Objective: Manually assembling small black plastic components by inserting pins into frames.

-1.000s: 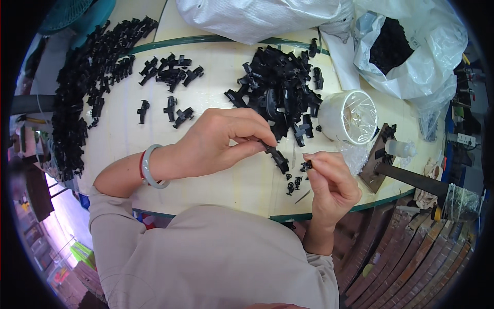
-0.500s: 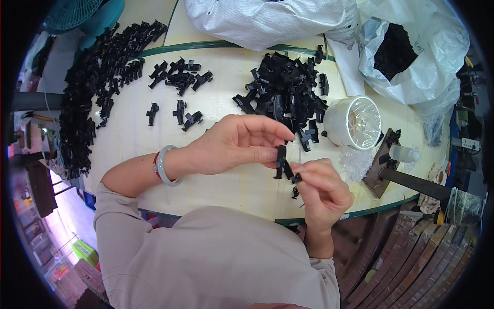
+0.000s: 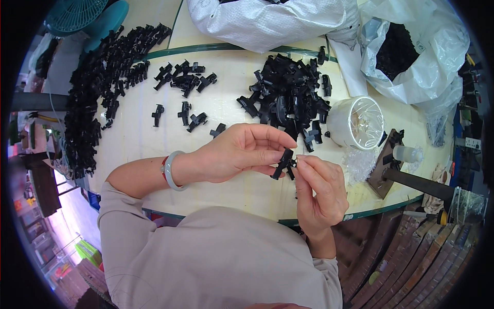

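A cream worktable with green edging spreads out around a white tub lined with clear film; the person's torso hides part of its near edge. In the room, a row of brown panels stands on the near side of the tub, below the tabletop, fading into the dark lens rim. A white woven sack lies beyond the tub to the left, cut off above; a clear plastic bag beyond it to the right shows a dark mass, its pieces too fine to tell. Far left of the tub, black plastic parts crowd together under a teal fan, also cut off. A heap of black plastic parts sits just left of the tub.

Left of the tub and nearer the person, the left hand reaches across with bent wrist and curled fingers, thumb and fingers pinching a black plastic clip. The right hand, closer to the tub, rises from the near side with its thumb and forefinger pressed together at the clip's right side, around a tiny dark piece mostly hidden by the fingertips; whether it is seated in the clip cannot be told.
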### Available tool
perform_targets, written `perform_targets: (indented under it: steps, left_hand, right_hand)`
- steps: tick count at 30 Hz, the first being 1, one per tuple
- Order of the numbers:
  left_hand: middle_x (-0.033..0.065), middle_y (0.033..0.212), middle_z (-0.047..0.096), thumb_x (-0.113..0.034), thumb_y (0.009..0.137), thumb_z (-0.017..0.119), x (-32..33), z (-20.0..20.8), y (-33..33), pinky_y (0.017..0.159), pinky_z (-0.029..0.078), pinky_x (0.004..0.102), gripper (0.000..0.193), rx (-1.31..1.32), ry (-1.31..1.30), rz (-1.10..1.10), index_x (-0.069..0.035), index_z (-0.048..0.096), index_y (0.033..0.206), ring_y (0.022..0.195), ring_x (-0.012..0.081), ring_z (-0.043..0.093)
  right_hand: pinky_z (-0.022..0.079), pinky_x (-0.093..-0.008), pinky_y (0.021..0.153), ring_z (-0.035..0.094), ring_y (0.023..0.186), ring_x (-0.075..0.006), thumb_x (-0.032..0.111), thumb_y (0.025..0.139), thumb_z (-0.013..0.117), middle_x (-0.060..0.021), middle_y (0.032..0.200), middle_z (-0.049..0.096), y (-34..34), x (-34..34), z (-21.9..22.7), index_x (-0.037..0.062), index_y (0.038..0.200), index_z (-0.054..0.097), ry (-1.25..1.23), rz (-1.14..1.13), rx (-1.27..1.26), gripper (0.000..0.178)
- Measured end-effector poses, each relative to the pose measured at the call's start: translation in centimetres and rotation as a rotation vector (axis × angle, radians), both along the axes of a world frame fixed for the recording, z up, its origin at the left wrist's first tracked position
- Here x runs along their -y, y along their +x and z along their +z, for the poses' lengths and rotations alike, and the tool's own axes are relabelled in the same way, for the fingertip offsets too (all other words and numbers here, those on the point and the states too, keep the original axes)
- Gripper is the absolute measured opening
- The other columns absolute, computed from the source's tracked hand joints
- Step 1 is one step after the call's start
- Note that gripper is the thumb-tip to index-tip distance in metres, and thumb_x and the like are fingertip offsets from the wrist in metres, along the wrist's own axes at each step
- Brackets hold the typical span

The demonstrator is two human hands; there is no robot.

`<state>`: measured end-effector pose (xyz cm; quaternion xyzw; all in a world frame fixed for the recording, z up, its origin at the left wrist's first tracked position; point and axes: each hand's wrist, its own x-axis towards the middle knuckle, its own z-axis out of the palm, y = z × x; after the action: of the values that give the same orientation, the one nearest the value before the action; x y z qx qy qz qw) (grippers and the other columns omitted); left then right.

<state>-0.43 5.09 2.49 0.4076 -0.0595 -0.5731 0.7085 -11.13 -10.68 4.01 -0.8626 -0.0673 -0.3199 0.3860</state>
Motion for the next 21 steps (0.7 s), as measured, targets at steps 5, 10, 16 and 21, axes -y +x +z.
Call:
perform_targets:
  steps: [5,10,16,21]
  left_hand:
    - [0.0064,0.106,0.061,-0.008,0.092,0.055,0.06,0.15,0.05,0.082,0.055,0.0296,0.025,0.098,0.025,0.037,0.000,0.054,0.116,0.095,0.0126,0.062]
    - [0.0057,0.106,0.060,-0.008,0.092,0.055,0.13,0.31,0.10,0.081,0.054,0.0286,0.025,0.091,0.026,0.046,-0.001,0.054,0.116,0.095,0.0119,0.061]
    - [0.0052,0.104,0.060,-0.006,0.091,0.056,0.11,0.17,0.05,0.081,0.054,0.0272,0.024,0.108,0.005,0.063,-0.001,0.055,0.115,0.094,0.0111,0.061]
    - [0.0058,0.100,0.061,-0.004,0.089,0.059,0.07,0.35,0.04,0.078,0.055,0.0265,0.023,0.149,0.007,0.079,0.000,0.056,0.112,0.091,0.0105,0.061]
  right_hand:
    - [0.049,-0.0296,0.064,0.061,0.074,-0.0242,-0.009,0.065,0.073,-0.0134,0.091,0.066,0.16,-0.03,-0.34,-0.0034,0.096,0.066,-0.026,-0.013,-0.004,0.033]
    - [0.049,-0.0298,0.065,0.061,0.075,-0.0244,-0.009,0.065,0.072,-0.0136,0.091,0.066,0.20,0.01,-0.51,-0.0034,0.096,0.066,-0.031,-0.023,-0.009,0.032]
    - [0.048,-0.0301,0.065,0.061,0.075,-0.0245,-0.008,0.066,0.072,-0.0135,0.090,0.066,0.25,-0.02,-0.60,-0.0033,0.095,0.066,-0.034,-0.019,-0.026,0.030]
    - [0.048,-0.0300,0.065,0.060,0.074,-0.0244,-0.008,0.066,0.072,-0.0132,0.091,0.066,0.25,-0.09,-0.67,-0.0035,0.095,0.066,-0.050,-0.011,-0.023,0.030]
